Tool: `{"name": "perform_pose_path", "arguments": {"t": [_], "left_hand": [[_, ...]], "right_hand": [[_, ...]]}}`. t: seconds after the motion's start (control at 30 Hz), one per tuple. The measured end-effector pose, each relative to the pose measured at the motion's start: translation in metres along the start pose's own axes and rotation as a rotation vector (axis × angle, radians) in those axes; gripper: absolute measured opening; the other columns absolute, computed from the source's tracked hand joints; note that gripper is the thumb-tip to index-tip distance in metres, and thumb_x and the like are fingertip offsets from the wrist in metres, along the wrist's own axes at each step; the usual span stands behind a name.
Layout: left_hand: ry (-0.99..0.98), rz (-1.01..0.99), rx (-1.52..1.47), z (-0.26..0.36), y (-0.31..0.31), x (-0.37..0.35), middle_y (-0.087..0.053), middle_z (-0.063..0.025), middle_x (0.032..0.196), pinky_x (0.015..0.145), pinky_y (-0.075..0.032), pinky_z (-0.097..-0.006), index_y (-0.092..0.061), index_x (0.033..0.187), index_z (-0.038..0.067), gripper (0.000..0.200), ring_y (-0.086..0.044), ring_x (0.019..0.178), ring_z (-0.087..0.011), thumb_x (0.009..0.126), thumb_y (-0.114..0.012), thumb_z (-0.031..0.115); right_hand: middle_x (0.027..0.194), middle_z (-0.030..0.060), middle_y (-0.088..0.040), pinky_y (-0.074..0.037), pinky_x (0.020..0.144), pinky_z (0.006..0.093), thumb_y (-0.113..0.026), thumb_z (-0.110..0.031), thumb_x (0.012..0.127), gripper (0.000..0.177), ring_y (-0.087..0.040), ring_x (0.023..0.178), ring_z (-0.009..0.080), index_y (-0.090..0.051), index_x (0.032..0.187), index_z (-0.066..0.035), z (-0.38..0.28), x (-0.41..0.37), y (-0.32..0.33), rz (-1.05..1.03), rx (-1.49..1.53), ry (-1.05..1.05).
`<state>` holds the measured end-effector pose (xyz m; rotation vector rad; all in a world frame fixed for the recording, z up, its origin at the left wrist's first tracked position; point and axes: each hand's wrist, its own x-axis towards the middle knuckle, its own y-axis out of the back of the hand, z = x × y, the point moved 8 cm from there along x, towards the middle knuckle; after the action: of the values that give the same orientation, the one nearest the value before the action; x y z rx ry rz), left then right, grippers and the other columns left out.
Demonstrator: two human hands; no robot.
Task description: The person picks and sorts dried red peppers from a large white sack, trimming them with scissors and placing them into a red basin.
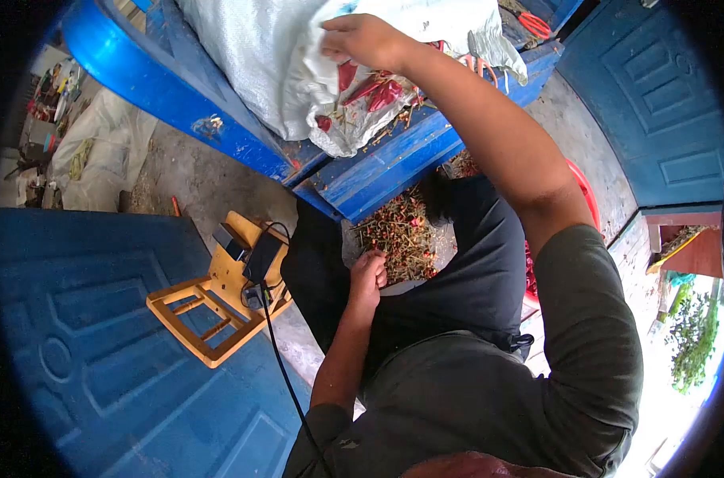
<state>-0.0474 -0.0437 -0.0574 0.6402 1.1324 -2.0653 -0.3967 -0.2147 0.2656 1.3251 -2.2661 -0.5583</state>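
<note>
right hand [362, 40] at 12 o'clock grips white sack [258, 64]; red chillies [378, 92] remain at its mouth. left hand [368, 275], centre, curled closed beside lap chilli pile [402, 231]. sorting judged partway.

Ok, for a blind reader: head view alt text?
A person's right hand clutches a white woven sack spilling red chillies on a blue wooden bench; the left hand rests in a pile of chillies and stems on the lap.

Site, as I log it: doorway of a rural home, used for crop sorting. Evidence: blue panelled doors [657, 103], bare concrete floor [194, 171], woven sack [250, 56], heaped dried chillies [398, 235], low wooden stool [210, 311], greenery [692, 334] outside.
</note>
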Motion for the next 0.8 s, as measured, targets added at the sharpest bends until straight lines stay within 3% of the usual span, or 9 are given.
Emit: {"name": "perform_pose_path", "arguments": {"t": [0.07, 0.13, 0.17, 0.3, 0.43, 0.57, 0.7, 0.73, 0.8], "left_hand": [[-0.012, -0.003, -0.001, 0.003, -0.001, -0.004, -0.039, 0.0066, 0.063, 0.042, -0.028, -0.0237, -0.059, 0.097, 0.008, 0.01, -0.037, 0.048, -0.0059, 0.088, -0.061, 0.011], [-0.029, -0.012, -0.013, 0.01, -0.006, -0.005, -0.04, 0.0068, 0.063, 0.042, -0.028, -0.0235, -0.059, 0.098, 0.008, 0.01, -0.037, 0.048, -0.0057, 0.088, -0.061, 0.011], [-0.033, -0.018, 0.001, 0.013, -0.009, -0.005, -0.04, 0.0066, 0.063, 0.043, -0.028, -0.0242, -0.06, 0.099, 0.007, 0.01, -0.037, 0.049, -0.0058, 0.089, -0.059, 0.009], [-0.001, -0.075, 0.017, 0.006, -0.012, -0.003, -0.04, 0.0062, 0.064, 0.044, -0.029, -0.0248, -0.06, 0.099, 0.007, 0.009, -0.037, 0.05, -0.006, 0.09, -0.057, 0.007], [-0.03, -0.086, 0.052, 0.008, -0.011, -0.007, -0.041, 0.0054, 0.065, 0.044, -0.03, -0.025, -0.059, 0.099, 0.006, 0.011, -0.038, 0.05, -0.0066, 0.089, -0.059, 0.01], [-0.056, -0.07, 0.0, 0.012, -0.005, -0.014, -0.042, 0.0054, 0.065, 0.044, -0.031, -0.025, -0.059, 0.101, 0.007, 0.012, -0.039, 0.05, -0.0069, 0.089, -0.06, 0.01], [-0.055, -0.053, -0.027, 0.009, -0.002, -0.015, -0.042, 0.0054, 0.065, 0.045, -0.031, -0.0251, -0.059, 0.102, 0.007, 0.014, -0.039, 0.051, -0.007, 0.089, -0.061, 0.01], [-0.046, -0.052, -0.034, 0.008, -0.001, -0.015, -0.042, 0.0054, 0.065, 0.045, -0.031, -0.0252, -0.06, 0.102, 0.007, 0.014, -0.039, 0.051, -0.007, 0.089, -0.061, 0.01], [-0.046, -0.071, -0.022, 0.007, 0.0, -0.011, -0.042, 0.0052, 0.066, 0.045, -0.031, -0.0254, -0.059, 0.102, 0.006, 0.014, -0.039, 0.051, -0.007, 0.089, -0.061, 0.01]], "right_hand": [[0.091, 0.0161, -0.072, -0.054, 0.078, 0.0339, -0.064, -0.036, 0.091, 0.044, -0.071, 0.085, 0.022, -0.067, 0.115, 0.0, -0.013, -0.025, 0.016, 0.198, -0.412, 0.342], [0.085, 0.016, -0.072, -0.054, 0.075, 0.0357, -0.067, -0.04, 0.089, 0.043, -0.071, 0.081, 0.0252, -0.07, 0.105, -0.001, 0.009, -0.063, 0.034, 0.199, -0.499, -0.016], [0.091, 0.0138, -0.073, -0.053, 0.082, 0.0411, -0.066, -0.052, 0.082, 0.05, -0.07, 0.088, 0.0317, -0.074, 0.099, -0.005, 0.044, -0.081, 0.042, 0.263, -0.317, -0.282], [0.096, 0.0165, -0.073, -0.053, 0.083, 0.0413, -0.066, -0.062, 0.08, 0.061, -0.07, 0.092, 0.0321, -0.074, 0.102, -0.005, 0.073, -0.125, 0.034, 0.191, -0.459, -0.531], [0.107, 0.0154, -0.073, -0.052, 0.089, 0.0408, -0.066, -0.066, 0.078, 0.066, -0.068, 0.103, 0.0326, -0.072, 0.114, -0.011, 0.08, -0.115, 0.021, 0.226, -0.499, -0.586], [0.11, 0.0096, -0.073, -0.052, 0.09, 0.0394, -0.072, -0.056, 0.075, 0.055, -0.068, 0.104, 0.0284, -0.073, 0.116, -0.019, 0.089, -0.101, 0.005, 0.143, -0.344, -0.516], [0.097, 0.0132, -0.073, -0.053, 0.084, 0.0358, -0.077, -0.038, 0.078, 0.041, -0.07, 0.092, 0.0254, -0.07, 0.1, -0.005, 0.092, -0.114, 0.006, 0.397, -0.153, -0.271], [0.092, 0.0122, -0.073, -0.054, 0.079, 0.0321, -0.072, -0.021, 0.085, 0.023, -0.07, 0.085, 0.0222, -0.067, 0.095, -0.001, 0.072, -0.125, 0.011, 0.465, -0.054, -0.147], [0.091, 0.0106, -0.073, -0.054, 0.077, 0.0307, -0.07, -0.015, 0.087, 0.015, -0.07, 0.085, 0.02, -0.067, 0.095, -0.001, 0.037, -0.157, 0.015, 0.377, 0.21, -0.157]]}}
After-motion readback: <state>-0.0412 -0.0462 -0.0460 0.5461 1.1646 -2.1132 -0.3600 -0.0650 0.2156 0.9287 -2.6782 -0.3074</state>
